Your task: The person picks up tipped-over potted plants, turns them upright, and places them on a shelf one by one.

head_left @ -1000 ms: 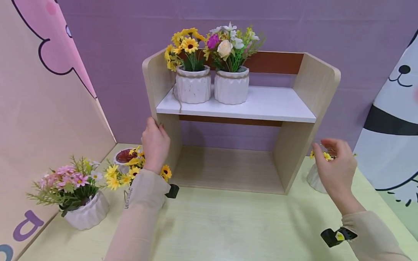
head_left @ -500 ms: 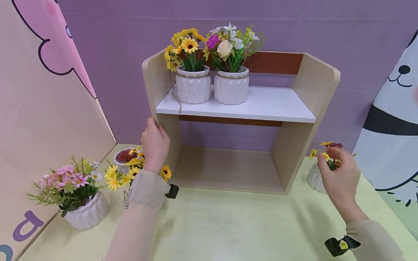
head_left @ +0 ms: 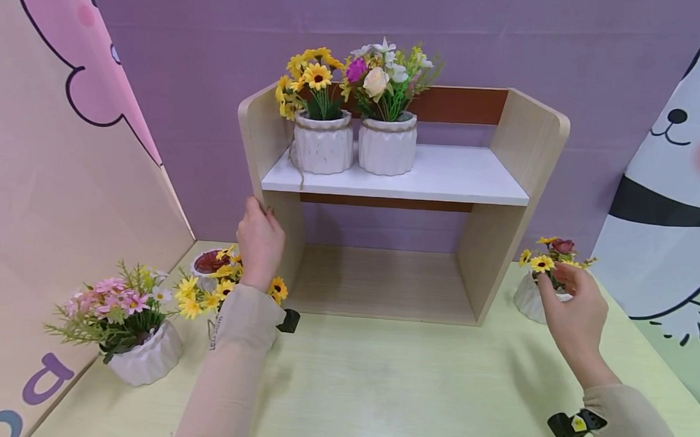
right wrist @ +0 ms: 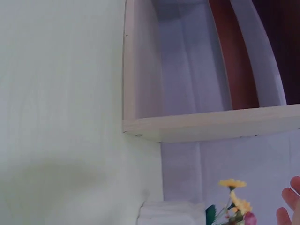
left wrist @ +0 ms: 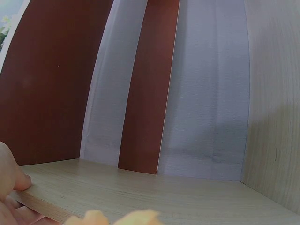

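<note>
My left hand (head_left: pixel 260 242) grips the front edge of the left side panel of a light wooden desk shelf (head_left: pixel 377 280). In the left wrist view its thumb (left wrist: pixel 21 180) lies on the panel's inner face, the other fingers curled on the outer side. To the right of the shelf, my right hand (head_left: pixel 578 316) is held up with fingers loosely bent and nothing in them. It overlaps a white pot (head_left: pixel 529 300) of yellow and dark red flowers (head_left: pixel 563 246) in the head view. Only the right fingertips (right wrist: pixel 290 199) show in the right wrist view, beside these blooms.
On the white upper board (head_left: pixel 461 174) stand a pot of sunflowers (head_left: pixel 323 143) and a pot of mixed flowers (head_left: pixel 387 146). At left on the table (head_left: pixel 373 386) are a tilted pot with pink flowers (head_left: pixel 147 354), yellow flowers (head_left: pixel 208 297) and a pot with dark red contents (head_left: pixel 209 260).
My right hand has drawn back toward me and slightly right, uncovering more of the flowers beside the shelf. The left hand and shelf stay put.
</note>
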`<move>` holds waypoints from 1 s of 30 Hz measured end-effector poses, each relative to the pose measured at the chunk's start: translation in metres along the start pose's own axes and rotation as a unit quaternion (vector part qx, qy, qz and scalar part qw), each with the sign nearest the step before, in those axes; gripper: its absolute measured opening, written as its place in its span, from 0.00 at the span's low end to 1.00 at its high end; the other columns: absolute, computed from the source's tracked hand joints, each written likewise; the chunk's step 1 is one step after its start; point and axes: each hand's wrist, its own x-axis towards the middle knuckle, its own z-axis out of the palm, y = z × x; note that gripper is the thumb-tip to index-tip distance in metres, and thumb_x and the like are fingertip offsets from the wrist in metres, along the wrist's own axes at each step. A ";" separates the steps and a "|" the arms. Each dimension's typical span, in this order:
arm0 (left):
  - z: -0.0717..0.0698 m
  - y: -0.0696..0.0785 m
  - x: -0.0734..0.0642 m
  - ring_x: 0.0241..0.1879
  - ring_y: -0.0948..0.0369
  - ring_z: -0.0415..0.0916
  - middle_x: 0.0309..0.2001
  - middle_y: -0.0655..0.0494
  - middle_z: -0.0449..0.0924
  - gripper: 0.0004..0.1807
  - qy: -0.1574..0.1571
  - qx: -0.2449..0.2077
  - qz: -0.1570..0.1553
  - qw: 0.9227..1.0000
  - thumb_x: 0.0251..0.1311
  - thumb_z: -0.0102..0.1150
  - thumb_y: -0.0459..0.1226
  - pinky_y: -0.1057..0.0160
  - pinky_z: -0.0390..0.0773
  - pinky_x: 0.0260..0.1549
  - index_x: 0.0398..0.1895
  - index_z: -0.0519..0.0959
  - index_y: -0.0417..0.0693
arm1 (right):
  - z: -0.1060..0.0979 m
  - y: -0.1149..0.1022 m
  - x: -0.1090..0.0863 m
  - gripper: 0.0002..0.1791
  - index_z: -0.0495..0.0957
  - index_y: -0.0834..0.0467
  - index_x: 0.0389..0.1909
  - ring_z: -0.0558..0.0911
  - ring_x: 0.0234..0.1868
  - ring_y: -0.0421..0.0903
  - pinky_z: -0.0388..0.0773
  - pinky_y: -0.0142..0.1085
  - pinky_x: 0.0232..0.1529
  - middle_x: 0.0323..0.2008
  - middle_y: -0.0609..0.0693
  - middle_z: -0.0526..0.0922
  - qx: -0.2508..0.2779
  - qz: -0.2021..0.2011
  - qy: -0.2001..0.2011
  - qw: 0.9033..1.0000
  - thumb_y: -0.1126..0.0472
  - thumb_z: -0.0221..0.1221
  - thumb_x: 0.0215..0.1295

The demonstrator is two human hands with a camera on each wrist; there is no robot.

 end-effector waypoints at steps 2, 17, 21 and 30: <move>0.001 -0.001 0.000 0.41 0.41 0.76 0.43 0.36 0.75 0.12 0.002 -0.001 0.003 1.000 0.66 0.43 0.35 0.48 0.78 0.38 0.48 0.63 0.36 | 0.000 0.004 -0.002 0.18 0.74 0.64 0.48 0.66 0.35 0.24 0.62 0.21 0.35 0.42 0.59 0.78 -0.005 0.006 -0.003 1.000 0.59 0.56 0.59; 0.001 0.000 -0.001 0.40 0.41 0.77 0.42 0.35 0.76 0.12 0.003 -0.006 0.012 1.000 0.66 0.43 0.35 0.48 0.78 0.37 0.48 0.63 0.36 | 0.002 0.025 -0.013 0.21 0.70 0.67 0.52 0.73 0.44 0.53 0.63 0.20 0.36 0.45 0.62 0.76 -0.026 0.068 -0.031 0.997 0.59 0.54 0.60; 0.002 0.000 -0.001 0.40 0.41 0.77 0.42 0.36 0.75 0.12 -0.004 -0.007 0.012 1.000 0.66 0.43 0.35 0.49 0.79 0.38 0.49 0.63 0.36 | 0.003 0.031 -0.015 0.22 0.68 0.67 0.53 0.73 0.47 0.58 0.62 0.21 0.35 0.47 0.63 0.74 -0.032 0.074 -0.037 0.996 0.59 0.53 0.61; 0.000 0.000 -0.001 0.41 0.41 0.77 0.42 0.35 0.75 0.12 0.002 -0.009 0.010 1.000 0.66 0.43 0.34 0.49 0.79 0.38 0.48 0.63 0.35 | 0.006 0.042 -0.015 0.27 0.65 0.68 0.59 0.72 0.51 0.63 0.64 0.40 0.42 0.52 0.68 0.70 -0.037 0.092 -0.048 0.994 0.58 0.52 0.61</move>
